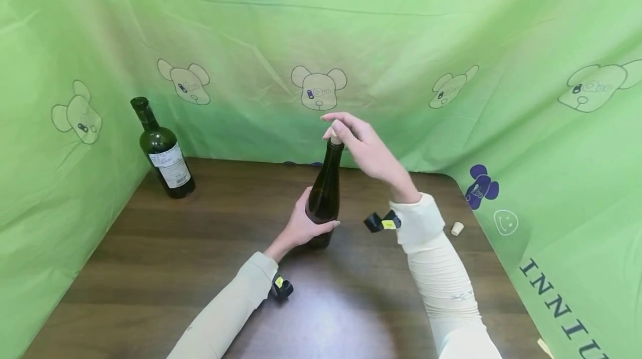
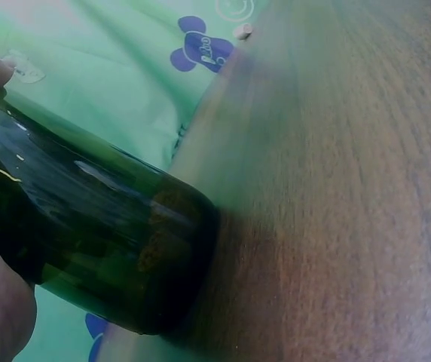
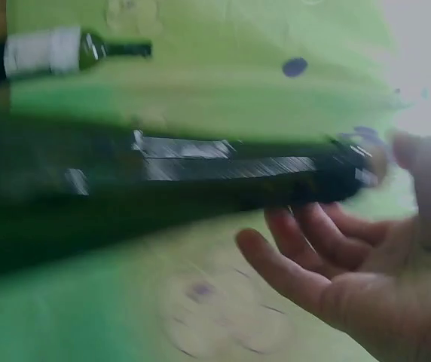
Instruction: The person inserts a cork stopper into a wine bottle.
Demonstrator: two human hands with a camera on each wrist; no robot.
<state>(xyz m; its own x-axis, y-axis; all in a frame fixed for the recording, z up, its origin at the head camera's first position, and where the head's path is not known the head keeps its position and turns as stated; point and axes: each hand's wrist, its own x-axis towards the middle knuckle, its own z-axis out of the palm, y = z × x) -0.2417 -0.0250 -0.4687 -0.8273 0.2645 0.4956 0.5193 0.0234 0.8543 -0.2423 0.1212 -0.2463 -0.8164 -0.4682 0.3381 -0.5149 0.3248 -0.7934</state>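
Your left hand (image 1: 305, 226) grips the dark bottle (image 1: 325, 200), upright on the table (image 1: 225, 225): probably stiff, slick, breakable glass, best held round its body. Your right hand (image 1: 372, 151), fingers loose, thumbs the stopper (image 1: 335, 139) in its mouth (partly hiding it). Left of that bottle stands a labelled bottle (image 1: 170, 161); right, a loose cork (image 1: 457, 229).

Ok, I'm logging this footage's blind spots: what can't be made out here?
Head: the top of the cork, hidden by the right hand.
Head: label text on the rear wine bottle, too small.
Left wrist: the neck of the green glass bottle, beyond the left edge.
Right wrist: that bottle's mouth, blurred.
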